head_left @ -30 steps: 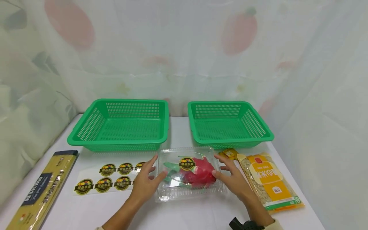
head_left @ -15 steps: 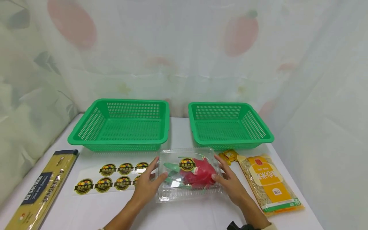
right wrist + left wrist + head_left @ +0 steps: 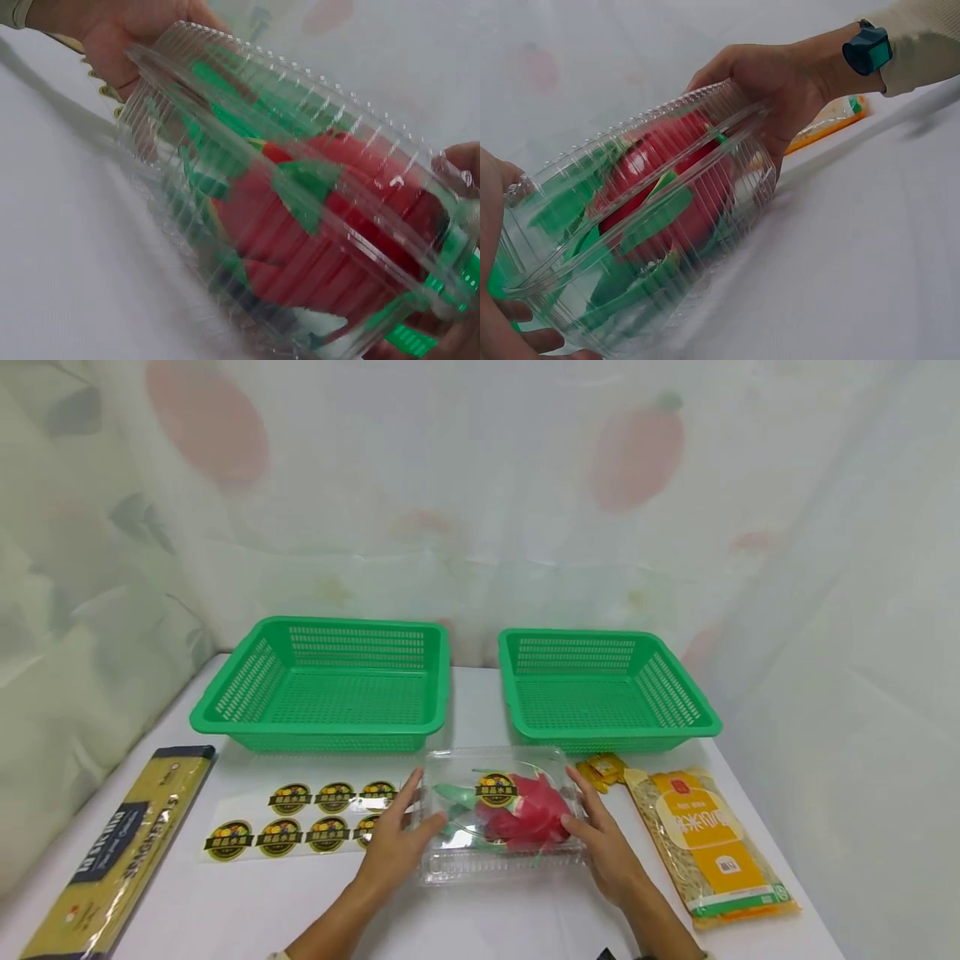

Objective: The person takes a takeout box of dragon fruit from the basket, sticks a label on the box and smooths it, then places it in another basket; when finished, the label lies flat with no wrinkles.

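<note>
A clear plastic clamshell box [image 3: 457, 865] with its lid down lies between both hands in the head view. Inside it is a red dragon fruit [image 3: 536, 814] with green scales. On the lid sits a round black-and-gold sticker [image 3: 497, 790]. My left hand [image 3: 397, 846] grips the box's left side, thumb over the lid and fingers along the side wall. Mirroring it, my right hand [image 3: 609, 847] holds the right side, its thumb near the lid's edge. The left wrist view shows the right hand [image 3: 776, 86] wrapped on the box's far end; its lower fingers are partly hidden behind the plastic.
Two green baskets [image 3: 322, 727] [image 3: 611, 732] stand at the back. A sheet of round stickers [image 3: 247, 810] lies left, beside a spaghetti pack [image 3: 123, 852]. On the right are a noodle bag [image 3: 712, 843] and small yellow packets [image 3: 602, 768]. A curtain [image 3: 465, 485] hangs behind.
The right hand's fingers have come in against the box's side, and the left hand has tightened on its side. The head view has shifted slightly; the box stays near the same spot.
</note>
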The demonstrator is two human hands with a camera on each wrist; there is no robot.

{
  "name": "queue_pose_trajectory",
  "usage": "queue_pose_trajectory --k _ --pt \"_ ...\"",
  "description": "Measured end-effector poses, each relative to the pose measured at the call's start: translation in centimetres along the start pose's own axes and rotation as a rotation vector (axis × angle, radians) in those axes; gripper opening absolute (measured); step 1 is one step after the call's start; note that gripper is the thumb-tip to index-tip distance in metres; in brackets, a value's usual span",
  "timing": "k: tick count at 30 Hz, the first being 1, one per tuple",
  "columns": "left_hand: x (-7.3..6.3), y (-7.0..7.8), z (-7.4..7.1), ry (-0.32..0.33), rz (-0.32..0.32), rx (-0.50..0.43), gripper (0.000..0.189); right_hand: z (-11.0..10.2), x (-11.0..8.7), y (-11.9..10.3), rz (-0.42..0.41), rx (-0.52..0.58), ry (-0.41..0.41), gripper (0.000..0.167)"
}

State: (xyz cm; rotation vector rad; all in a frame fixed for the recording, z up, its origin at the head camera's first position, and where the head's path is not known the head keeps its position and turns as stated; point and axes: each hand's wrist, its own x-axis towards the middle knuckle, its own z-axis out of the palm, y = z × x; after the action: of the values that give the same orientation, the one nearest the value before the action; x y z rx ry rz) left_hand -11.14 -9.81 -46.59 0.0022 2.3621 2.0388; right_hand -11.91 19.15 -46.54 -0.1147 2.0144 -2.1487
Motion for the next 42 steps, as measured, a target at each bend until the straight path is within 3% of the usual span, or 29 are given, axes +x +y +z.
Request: queue_pose_trajectory --k 11,26,30,34,42 --pt "-0.2 1.0 0.5 0.009 0.024 0.061 0.076 0.2 -0.8 -0.2 -0.018 0.12 0.018 0.063" --pt "-0.1 2.5 -0.5 -0.025 0.06 0.108 0.075 1.1 -1.7 -0.9 0.013 0.271 0.171 0.062" --pt "0.0 3.0 -1.1 -0.015 0.06 0.12 0.073 1.2 -1.8 -1.0 -0.003 0.303 0.16 0.062" --pt "0.1 3.5 -2.1 0.0 0.101 0.12 0.071 1.1 -1.9 -1.2 -0.005 0.308 0.167 0.062" --pt "0.6 4.5 -5.1 0.032 0.143 0.14 0.072 1.2 -2.1 -1.4 0.015 0.326 0.163 0.063"
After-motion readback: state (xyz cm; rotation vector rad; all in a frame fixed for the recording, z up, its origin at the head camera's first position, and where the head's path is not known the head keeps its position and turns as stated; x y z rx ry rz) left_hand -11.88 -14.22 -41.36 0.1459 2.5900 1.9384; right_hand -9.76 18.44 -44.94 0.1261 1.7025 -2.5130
